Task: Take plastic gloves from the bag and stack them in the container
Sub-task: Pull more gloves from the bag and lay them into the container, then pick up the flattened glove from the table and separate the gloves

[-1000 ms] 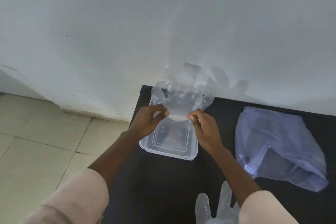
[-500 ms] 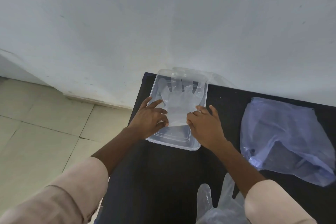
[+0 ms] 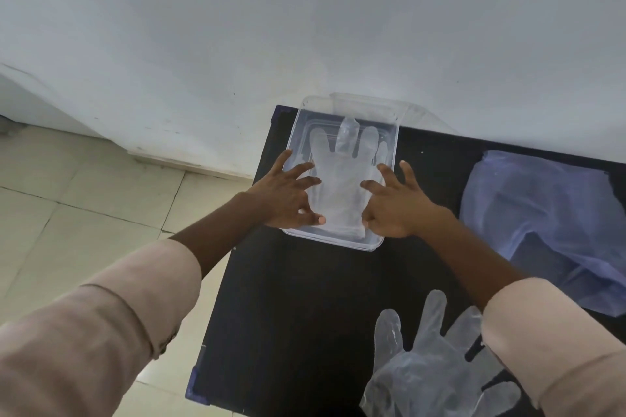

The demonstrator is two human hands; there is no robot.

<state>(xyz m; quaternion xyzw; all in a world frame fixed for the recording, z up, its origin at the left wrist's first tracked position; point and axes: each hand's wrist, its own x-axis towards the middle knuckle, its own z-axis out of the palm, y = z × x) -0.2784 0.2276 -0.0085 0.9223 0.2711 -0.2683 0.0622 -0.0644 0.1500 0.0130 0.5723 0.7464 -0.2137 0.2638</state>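
Observation:
A clear plastic glove (image 3: 342, 176) lies flat inside the clear rectangular container (image 3: 393, 122) at the far left of the black table, its fingers pointing at the wall. My left hand (image 3: 289, 195) rests with spread fingers on the glove's left edge. On the glove's right edge my right hand (image 3: 394, 201) presses down the same way. Neither hand grips anything. A loose pile of clear gloves (image 3: 430, 362) lies at the near edge of the table, partly under my right sleeve. The bluish plastic bag (image 3: 548, 223) lies crumpled at the right.
The black table (image 3: 305, 308) stands against a white wall (image 3: 305, 27); its left edge drops to a tiled floor (image 3: 84, 206). A clear lid (image 3: 416, 112) leans behind the container against the wall.
The glove, held up by its cuff a second ago, was lowered into the container and let go. Both hands opened and now lie flat on its edges.

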